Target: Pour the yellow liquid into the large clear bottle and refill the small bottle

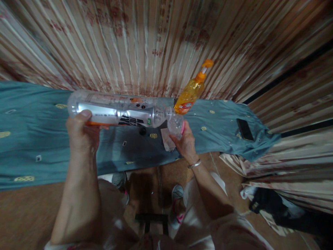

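From the head view, the left hand (82,133) grips the base end of a large clear plastic bottle (117,109), held level above the surface (39,139), which is draped in teal cloth. The bottle's mouth meets a small clear container (175,124) that the right hand (185,143) clasps from below (something pink shows just beside its fingers). A bracelet (195,164) circles that wrist. Behind stands an orange pump bottle (191,92), tilted in the picture. A black cap (142,131) and a crumpled paper (167,139) lie under the bottle; a dark phone (244,129) lies well apart to the right.
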`<control>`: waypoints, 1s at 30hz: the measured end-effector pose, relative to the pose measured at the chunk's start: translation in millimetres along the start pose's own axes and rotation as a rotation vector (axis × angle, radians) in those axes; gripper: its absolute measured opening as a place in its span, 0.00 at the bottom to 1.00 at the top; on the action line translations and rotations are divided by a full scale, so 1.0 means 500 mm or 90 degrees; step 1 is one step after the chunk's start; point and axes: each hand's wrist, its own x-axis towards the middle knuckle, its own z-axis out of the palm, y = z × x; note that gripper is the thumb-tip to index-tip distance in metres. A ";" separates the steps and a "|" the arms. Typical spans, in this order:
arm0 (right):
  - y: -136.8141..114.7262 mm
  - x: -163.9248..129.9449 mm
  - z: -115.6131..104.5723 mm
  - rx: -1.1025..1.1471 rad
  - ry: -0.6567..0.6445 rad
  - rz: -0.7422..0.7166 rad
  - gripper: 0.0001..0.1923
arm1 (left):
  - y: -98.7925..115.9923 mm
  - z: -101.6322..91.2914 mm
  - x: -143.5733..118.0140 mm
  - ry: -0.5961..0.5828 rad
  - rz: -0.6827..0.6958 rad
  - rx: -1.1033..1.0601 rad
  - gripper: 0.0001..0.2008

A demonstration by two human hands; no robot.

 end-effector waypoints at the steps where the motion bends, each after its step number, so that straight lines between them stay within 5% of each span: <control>1: 0.000 0.000 0.000 0.000 0.001 -0.002 0.44 | 0.001 0.000 0.000 -0.001 -0.005 0.001 0.26; 30: 0.006 -0.004 0.009 0.002 0.026 -0.020 0.44 | 0.008 0.008 -0.005 -0.001 -0.013 0.007 0.20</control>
